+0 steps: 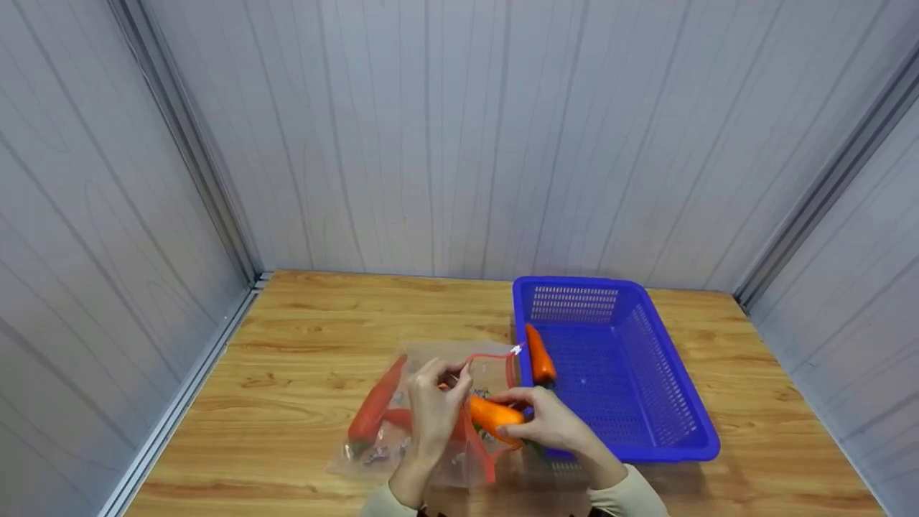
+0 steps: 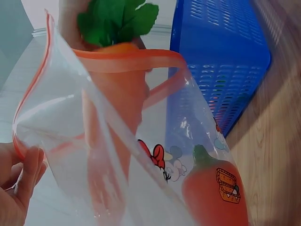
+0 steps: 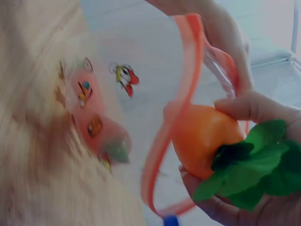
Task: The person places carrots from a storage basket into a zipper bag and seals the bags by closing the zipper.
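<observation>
My right hand grips an orange carrot near its leafy green top. The carrot's tapered part is inside the mouth of a clear zip bag with an orange-red rim and cartoon prints. With thumb and fingers my left hand pinches the bag's rim, and the mouth gapes. Inside the bag lies a long red pepper-like vegetable with a green stem end. Another red piece lies beside it, partly hidden by my left hand.
A blue plastic basket stands right of the bag, touching or nearly touching its rim. One orange-red tapered vegetable lies along its left wall. Beneath is a wooden tabletop, with grey panels at the back and sides.
</observation>
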The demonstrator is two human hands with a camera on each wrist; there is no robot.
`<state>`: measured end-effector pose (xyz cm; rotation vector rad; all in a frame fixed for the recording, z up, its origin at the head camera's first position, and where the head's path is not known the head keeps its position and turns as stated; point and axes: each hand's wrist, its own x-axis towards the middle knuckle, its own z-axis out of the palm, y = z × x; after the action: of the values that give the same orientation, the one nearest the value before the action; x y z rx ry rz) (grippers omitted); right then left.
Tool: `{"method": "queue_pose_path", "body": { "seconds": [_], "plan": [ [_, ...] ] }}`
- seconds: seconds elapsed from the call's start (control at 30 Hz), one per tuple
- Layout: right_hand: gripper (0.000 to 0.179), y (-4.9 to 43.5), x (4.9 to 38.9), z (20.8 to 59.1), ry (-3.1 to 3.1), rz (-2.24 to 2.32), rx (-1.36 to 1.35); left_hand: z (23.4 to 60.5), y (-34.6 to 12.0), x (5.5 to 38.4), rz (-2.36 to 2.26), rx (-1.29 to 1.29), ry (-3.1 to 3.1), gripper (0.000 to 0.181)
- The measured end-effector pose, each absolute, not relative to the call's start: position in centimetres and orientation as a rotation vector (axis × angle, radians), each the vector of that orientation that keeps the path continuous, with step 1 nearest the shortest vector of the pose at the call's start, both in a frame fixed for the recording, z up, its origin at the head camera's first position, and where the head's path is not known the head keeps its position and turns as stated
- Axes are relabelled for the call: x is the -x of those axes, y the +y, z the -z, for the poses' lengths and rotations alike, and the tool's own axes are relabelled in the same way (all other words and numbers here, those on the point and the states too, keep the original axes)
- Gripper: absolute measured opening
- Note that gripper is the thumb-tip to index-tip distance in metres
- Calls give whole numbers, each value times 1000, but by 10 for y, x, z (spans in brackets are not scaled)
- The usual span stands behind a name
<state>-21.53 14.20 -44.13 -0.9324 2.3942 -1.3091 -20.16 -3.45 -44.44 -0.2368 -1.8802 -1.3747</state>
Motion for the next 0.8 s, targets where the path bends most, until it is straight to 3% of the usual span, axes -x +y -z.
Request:
{"method": "queue_pose_path", "body": {
  "seconds": [0.37, 0.63, 0.8],
  "plan": [
    [27, 103, 202, 423, 2423, 1494, 831, 446, -35, 202, 1378, 259, -1857, 9],
    [32, 106, 206, 437, 2316, 1611, 801, 429, -33, 192, 1405, 265, -1840, 9],
    [30, 112, 204, 434, 2293, 1624, 817, 447, -36, 201, 1404, 273, -1845, 5]
  ]
}}
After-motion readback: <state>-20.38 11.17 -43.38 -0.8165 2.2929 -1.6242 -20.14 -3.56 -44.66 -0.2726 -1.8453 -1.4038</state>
